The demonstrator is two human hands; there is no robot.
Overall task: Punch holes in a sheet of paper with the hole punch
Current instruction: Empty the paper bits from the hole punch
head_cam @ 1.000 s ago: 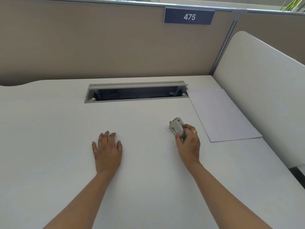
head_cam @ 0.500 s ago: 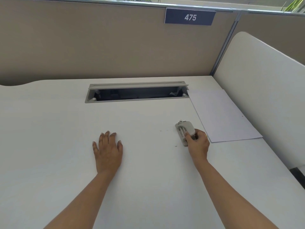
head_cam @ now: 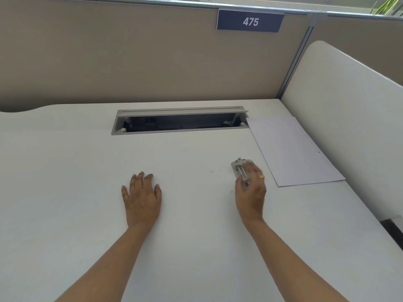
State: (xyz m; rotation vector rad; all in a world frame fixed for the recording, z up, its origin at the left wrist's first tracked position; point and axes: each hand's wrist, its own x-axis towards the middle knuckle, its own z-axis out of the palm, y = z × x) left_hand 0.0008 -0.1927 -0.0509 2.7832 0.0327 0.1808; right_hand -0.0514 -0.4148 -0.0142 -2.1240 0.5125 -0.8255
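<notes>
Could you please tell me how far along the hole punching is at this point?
No holes can be made out in the paper, which lies flat at the desk's right side, apart from the punch. In hand: the right hand has its grip on the punch. The left hand rests flat, empty. Left: feeding the paper into the punch and pressing.

White "475" on a dark blue plate (head_cam: 250, 21) atop the beige partition (head_cam: 130, 57)

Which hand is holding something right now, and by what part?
The right hand grips the hole punch by its near end; the left hand lies flat, empty.
</notes>
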